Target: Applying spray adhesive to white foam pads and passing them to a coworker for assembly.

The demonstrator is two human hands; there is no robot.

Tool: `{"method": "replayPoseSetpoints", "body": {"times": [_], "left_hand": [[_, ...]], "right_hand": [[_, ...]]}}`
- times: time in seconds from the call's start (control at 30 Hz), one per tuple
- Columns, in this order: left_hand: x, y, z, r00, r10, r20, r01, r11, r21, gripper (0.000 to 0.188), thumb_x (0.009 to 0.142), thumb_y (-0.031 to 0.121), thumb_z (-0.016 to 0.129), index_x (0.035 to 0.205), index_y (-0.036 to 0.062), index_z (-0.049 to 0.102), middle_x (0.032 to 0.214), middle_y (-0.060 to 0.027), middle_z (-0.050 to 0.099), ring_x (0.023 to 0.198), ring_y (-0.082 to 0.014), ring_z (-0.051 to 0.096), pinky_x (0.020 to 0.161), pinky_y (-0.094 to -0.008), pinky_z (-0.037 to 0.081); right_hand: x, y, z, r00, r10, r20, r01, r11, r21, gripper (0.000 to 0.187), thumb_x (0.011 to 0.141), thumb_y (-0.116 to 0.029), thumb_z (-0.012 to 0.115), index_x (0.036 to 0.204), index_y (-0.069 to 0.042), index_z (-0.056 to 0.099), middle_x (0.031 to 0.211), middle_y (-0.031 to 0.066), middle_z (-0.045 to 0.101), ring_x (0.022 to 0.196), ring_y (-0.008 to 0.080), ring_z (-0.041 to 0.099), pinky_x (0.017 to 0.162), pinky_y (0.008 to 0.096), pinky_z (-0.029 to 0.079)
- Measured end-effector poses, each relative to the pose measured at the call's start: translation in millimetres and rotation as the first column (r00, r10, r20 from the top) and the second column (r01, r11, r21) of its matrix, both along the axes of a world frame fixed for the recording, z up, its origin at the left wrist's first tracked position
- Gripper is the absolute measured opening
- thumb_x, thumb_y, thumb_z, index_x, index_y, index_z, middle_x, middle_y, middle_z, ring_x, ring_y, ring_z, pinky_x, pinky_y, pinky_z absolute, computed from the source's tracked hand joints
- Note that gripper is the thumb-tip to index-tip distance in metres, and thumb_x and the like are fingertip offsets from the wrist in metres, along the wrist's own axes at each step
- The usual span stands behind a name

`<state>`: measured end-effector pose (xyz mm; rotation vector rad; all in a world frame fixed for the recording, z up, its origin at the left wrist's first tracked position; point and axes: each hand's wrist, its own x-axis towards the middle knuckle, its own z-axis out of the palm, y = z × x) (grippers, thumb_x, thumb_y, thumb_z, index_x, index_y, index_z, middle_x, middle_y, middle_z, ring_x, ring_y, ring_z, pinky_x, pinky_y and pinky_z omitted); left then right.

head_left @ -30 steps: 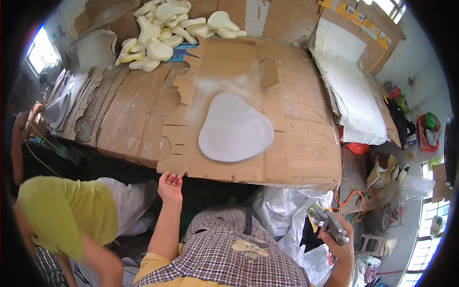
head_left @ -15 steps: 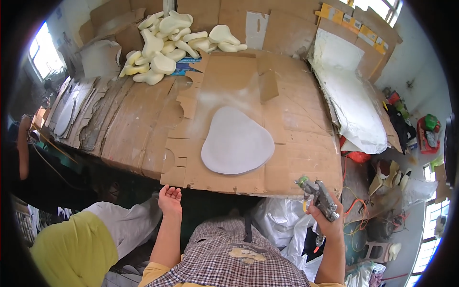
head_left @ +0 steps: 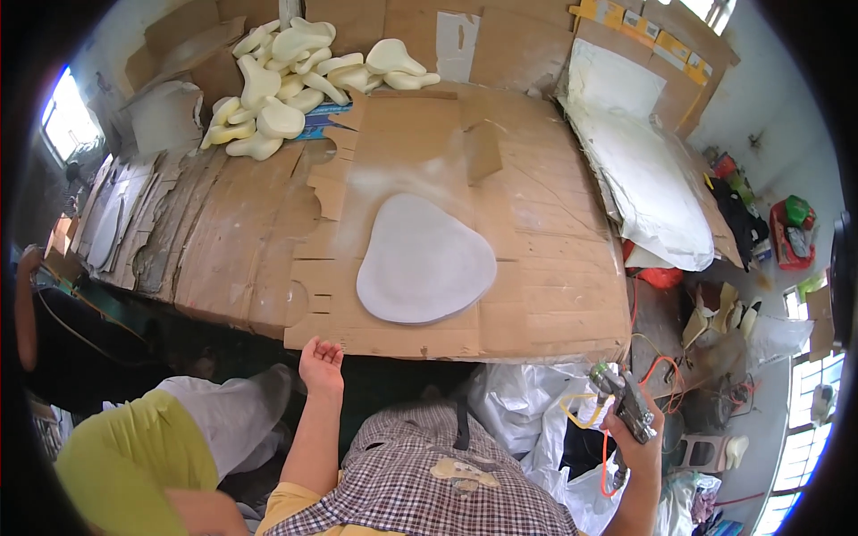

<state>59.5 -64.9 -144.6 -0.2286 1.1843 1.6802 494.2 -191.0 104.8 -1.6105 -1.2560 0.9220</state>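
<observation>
A flat, pale grey pad with a rounded triangular outline lies on the cardboard-covered table, in front of me. To its right, off the table's near edge, my right hand is wrapped round a metal spray gun. A yellow and an orange hose hang by the gun. My left hand is just short of the table's near edge, palm up and holding nothing. Its fingers are loosely curled and a little apart.
Cream foam saddle-shaped pieces are heaped at the back left. A white-covered board leans along the right side. Someone in yellow-green clothing is close at my left. White plastic sacks hang below the table edge.
My right hand has moved right with the spray gun, farther from the pad. The table has shifted slightly left in view. Part of the other person's arm now shows at lower left.
</observation>
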Motion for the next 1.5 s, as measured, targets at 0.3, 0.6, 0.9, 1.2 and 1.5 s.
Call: {"method": "replayPoseSetpoints", "body": {"times": [0.3, 0.6, 0.9, 1.2, 1.5], "left_hand": [[9.4, 17.0, -0.9, 0.999, -0.045, 0.025, 0.045, 0.999, 0.003, 0.015, 0.09, 0.02, 0.058, 0.093, 0.0057, 0.056, 0.076, -0.0028, 0.058, 0.069, -0.0201, 0.06, 0.062, -0.0309, 0.049], [27.0, 49.1, -15.0, 0.904, -0.367, -0.218, 0.361, 0.93, -0.071, 0.02, 0.087, 0.018, 0.058, 0.104, 0.0081, 0.055, 0.08, -0.0049, 0.059, 0.065, -0.0181, 0.059, 0.059, -0.0302, 0.049], [31.0, 102.1, -63.1, 0.482, -0.641, -0.598, 0.431, 0.767, -0.475, 0.021, 0.08, 0.007, 0.06, 0.101, 0.0038, 0.062, 0.081, -0.0049, 0.061, 0.064, -0.0138, 0.058, 0.058, -0.0288, 0.048], [50.2, 120.2, -58.9, -0.025, -0.713, -0.7, 0.187, 0.685, -0.704, 0.041, 0.077, 0.015, 0.064, 0.116, 0.0049, 0.059, 0.101, -0.0165, 0.065, 0.095, -0.0339, 0.063, 0.083, -0.0427, 0.05], [60.2, 123.0, -44.2, -0.148, -0.801, -0.58, 0.117, 0.568, -0.814, 0.027, 0.082, 0.013, 0.062, 0.108, 0.0054, 0.059, 0.116, -0.0168, 0.06, 0.108, -0.0355, 0.057, 0.088, -0.0453, 0.048]], "right_hand": [[-3.6, -6.9, 1.9, 0.95, 0.304, -0.064, -0.311, 0.935, -0.171, 0.048, 0.074, -0.003, 0.072, 0.12, 0.004, 0.058, 0.084, 0.0034, 0.066, 0.077, 0.0077, 0.058, 0.071, 0.0251, 0.048], [-21.2, 48.5, 1.0, 0.937, 0.313, -0.155, -0.314, 0.949, 0.019, 0.054, 0.075, 0.002, 0.071, 0.126, 0.005, 0.052, 0.086, 0.0067, 0.064, 0.079, 0.0139, 0.062, 0.074, 0.0283, 0.051], [8.1, 41.2, 19.6, 0.934, 0.34, 0.11, -0.327, 0.937, -0.12, 0.048, 0.073, -0.002, 0.071, 0.119, 0.003, 0.058, 0.088, 0.0044, 0.065, 0.079, 0.0092, 0.058, 0.073, 0.0257, 0.047], [4.2, 71.4, 15.0, 0.975, 0.22, -0.029, -0.221, 0.974, -0.055, 0.047, 0.074, -0.002, 0.071, 0.119, 0.004, 0.058, 0.091, 0.005, 0.064, 0.079, 0.0097, 0.058, 0.073, 0.0259, 0.047], [16.8, 38.4, -2.7, 0.961, 0.259, -0.094, -0.264, 0.963, -0.047, 0.049, 0.072, -0.001, 0.072, 0.119, 0.004, 0.058, 0.079, 0.0057, 0.066, 0.072, 0.0106, 0.06, 0.068, 0.025, 0.047]]}}
